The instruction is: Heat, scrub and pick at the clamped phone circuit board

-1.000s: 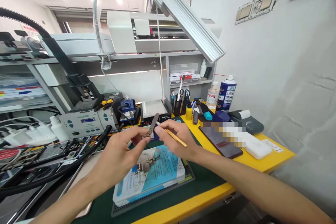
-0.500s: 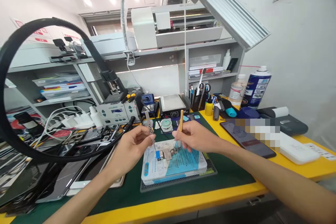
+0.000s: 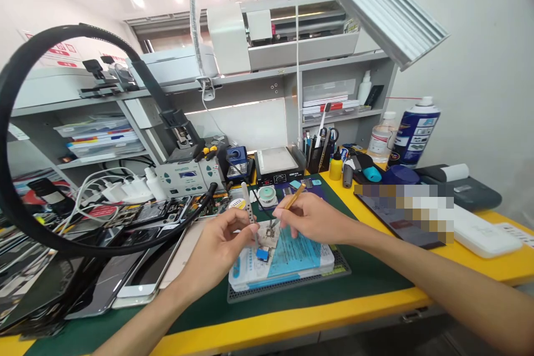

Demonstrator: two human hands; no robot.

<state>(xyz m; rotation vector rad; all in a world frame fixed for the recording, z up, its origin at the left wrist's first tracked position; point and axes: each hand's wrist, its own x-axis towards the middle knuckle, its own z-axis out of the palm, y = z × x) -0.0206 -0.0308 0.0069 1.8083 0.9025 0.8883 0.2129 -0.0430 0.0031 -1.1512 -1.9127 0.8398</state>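
Observation:
My left hand (image 3: 233, 236) is closed around silver tweezers with holes along them (image 3: 249, 207), held upright with the tip down by a small metal electronic part (image 3: 269, 232). A blue piece (image 3: 262, 255) sits at the part's near end. In my right hand (image 3: 312, 218) is a slim gold-handled, pen-shaped tool (image 3: 297, 196), gripped like a pen and tilted, its tip at the far side of the part. Both work over a blue-and-white printed stack (image 3: 300, 258), which lies on a grey perforated mat (image 3: 344, 267).
Phones and phone panels (image 3: 142, 267) crowd the left, under a large black ring (image 3: 70, 250). Behind stand a solder spool (image 3: 267, 196), a flat heating plate (image 3: 275, 162) and a rework station (image 3: 183, 178). A dark phone (image 3: 384, 211) and spray can (image 3: 414, 132) occupy the right.
The gold tool has gone from near upright to slanted, with its tip moved left onto the part. The part has turned, and my left hand sits slightly farther right. The view has shifted a little.

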